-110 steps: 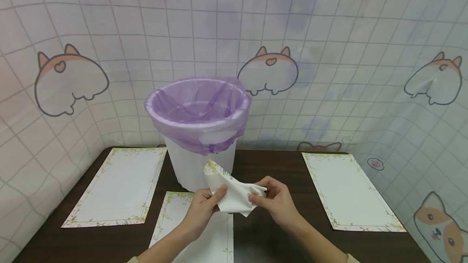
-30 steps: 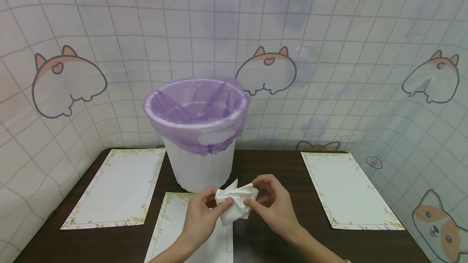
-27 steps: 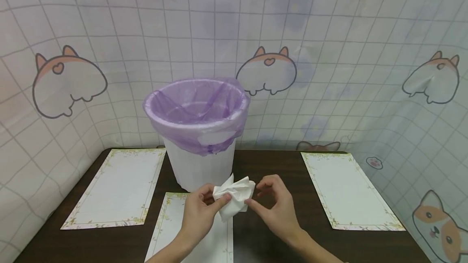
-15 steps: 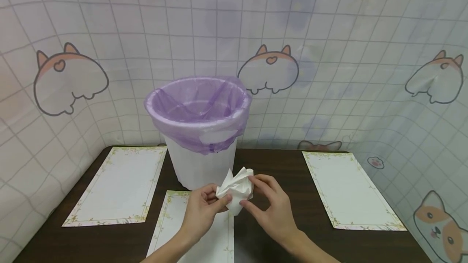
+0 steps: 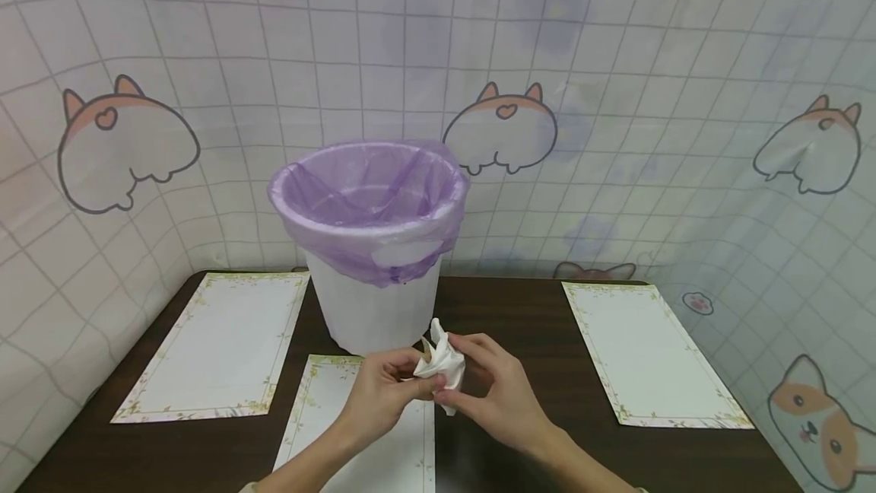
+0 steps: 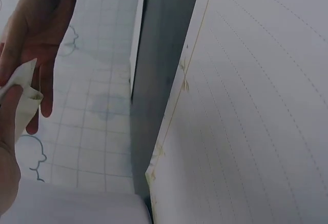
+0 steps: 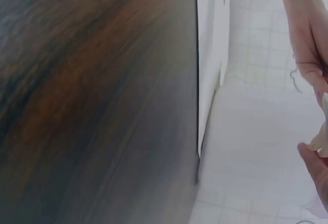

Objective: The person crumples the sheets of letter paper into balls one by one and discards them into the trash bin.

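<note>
A crumpled sheet of white paper [image 5: 443, 365] is squeezed into a small wad between both hands, above the near sheet of paper [image 5: 393, 440]. My left hand [image 5: 382, 395] pinches its left side between thumb and fingers. From the right, my right hand [image 5: 505, 395] grips the wad, thumb at the bottom and fingers at the upper side. Folded corners of the crumpled paper [image 6: 26, 106] stick out between the hands in the left wrist view. At the right edge of the right wrist view, only part of the crumpled paper [image 7: 322, 138] shows.
Behind the hands stands a white waste bin [image 5: 379, 310] lined with a purple bag [image 5: 322, 246]. Flat bordered sheets lie on the dark table [image 5: 520, 326]: a left sheet [image 5: 219, 341] and a right sheet [image 5: 650, 348]. A patterned cloth [image 5: 616, 97] hangs behind.
The folded sheet, earlier wider with its printed border showing, is now crushed into a smaller wad. My right hand has moved left, closer to my left hand.
</note>
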The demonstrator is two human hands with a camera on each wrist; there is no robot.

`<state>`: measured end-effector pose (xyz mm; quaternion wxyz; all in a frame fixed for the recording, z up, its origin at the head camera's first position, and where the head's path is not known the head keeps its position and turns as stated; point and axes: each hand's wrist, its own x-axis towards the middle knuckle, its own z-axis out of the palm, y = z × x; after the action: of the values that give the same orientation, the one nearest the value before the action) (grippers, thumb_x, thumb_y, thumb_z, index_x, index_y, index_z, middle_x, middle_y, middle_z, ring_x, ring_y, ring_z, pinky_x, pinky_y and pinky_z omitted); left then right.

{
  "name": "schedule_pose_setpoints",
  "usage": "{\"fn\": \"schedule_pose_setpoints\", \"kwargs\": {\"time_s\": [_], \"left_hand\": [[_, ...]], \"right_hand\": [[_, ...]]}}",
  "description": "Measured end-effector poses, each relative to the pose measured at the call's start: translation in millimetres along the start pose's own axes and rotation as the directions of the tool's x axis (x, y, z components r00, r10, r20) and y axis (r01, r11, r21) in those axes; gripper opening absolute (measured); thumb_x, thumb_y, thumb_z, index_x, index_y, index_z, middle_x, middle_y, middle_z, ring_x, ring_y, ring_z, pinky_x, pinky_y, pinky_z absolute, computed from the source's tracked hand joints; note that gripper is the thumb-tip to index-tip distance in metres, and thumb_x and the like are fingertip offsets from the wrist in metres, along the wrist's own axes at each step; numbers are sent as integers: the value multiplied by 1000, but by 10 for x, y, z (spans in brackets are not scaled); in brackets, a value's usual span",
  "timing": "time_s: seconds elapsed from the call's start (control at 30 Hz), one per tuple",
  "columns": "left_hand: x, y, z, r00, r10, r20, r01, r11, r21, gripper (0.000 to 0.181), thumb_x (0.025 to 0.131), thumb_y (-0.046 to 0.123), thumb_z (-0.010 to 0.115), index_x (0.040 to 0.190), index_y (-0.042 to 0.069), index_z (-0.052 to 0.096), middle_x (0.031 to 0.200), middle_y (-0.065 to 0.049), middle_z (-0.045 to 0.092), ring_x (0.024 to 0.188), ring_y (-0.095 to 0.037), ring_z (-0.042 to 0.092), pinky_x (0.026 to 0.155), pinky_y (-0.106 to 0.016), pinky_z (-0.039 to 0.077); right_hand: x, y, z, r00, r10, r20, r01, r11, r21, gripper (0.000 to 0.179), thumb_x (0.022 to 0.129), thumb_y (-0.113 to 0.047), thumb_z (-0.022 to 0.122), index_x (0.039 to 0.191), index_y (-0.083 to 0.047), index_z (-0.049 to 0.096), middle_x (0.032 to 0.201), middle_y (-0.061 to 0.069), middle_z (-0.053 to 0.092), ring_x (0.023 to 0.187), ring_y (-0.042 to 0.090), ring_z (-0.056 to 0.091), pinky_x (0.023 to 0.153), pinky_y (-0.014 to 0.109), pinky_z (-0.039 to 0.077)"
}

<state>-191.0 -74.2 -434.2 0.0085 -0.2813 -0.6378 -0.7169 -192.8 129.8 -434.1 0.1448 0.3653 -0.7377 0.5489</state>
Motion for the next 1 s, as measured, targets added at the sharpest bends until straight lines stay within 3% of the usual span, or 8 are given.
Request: {"fn": "schedule_pose_setpoints", "kwargs": {"time_s": [0.23,0.33,0.47,0.6,0.73,0.83,1.0], "left_hand": [[53,2,-8,1000,17,18,-17,1000,19,5,89,-3,77,89,-5,72,92,-16,72,89,-18,70,74,-41,62],[63,5,-14,1000,29,9,-30,998,57,6,88,-4,78,87,-1,73,102,-15,66,98,-20,65,77,-38,61],[77,14,1,996,49,-79,-40,992,120,17,83,1,85,91,6,70,108,-11,54,105,-25,60,78,-37,61],[99,10,10,982,132,-136,-98,968,231,44,78,4,90,112,11,63,113,-7,54,110,-28,58,84,-38,60],[114,8,-20,976,211,-54,-181,925,334,60,84,5,86,137,14,59,133,-5,58,121,-31,56,93,-38,56],[130,14,-60,974,224,28,-221,923,316,56,89,2,80,140,11,60,138,-6,59,123,-32,58,93,-41,56],[158,47,-112,966,231,112,-254,928,273,44,93,1,76,135,7,64,127,-8,65,113,-26,63,91,-39,57]], "right_hand": [[19,4,18,999,38,-17,-36,995,92,60,81,3,86,136,2,61,123,13,60,112,22,64,90,41,57],[17,8,36,998,44,-34,-40,992,116,55,83,5,83,133,4,62,121,15,61,112,21,64,90,41,57],[17,17,39,996,67,-54,-60,991,122,48,85,6,81,130,4,64,120,15,64,108,21,66,89,39,58],[29,23,13,995,81,-63,-74,991,109,44,86,5,81,126,1,65,118,14,67,102,20,68,83,40,60],[38,23,-9,993,110,-45,-104,987,126,41,87,3,80,123,0,62,114,13,69,99,21,68,76,38,61],[42,15,-18,989,147,-22,-143,979,144,36,89,1,79,119,1,59,108,12,71,94,19,69,70,36,61],[72,1,-36,988,153,13,-154,979,135,29,91,-1,77,114,1,60,101,12,74,83,19,72,62,38,61]]}}
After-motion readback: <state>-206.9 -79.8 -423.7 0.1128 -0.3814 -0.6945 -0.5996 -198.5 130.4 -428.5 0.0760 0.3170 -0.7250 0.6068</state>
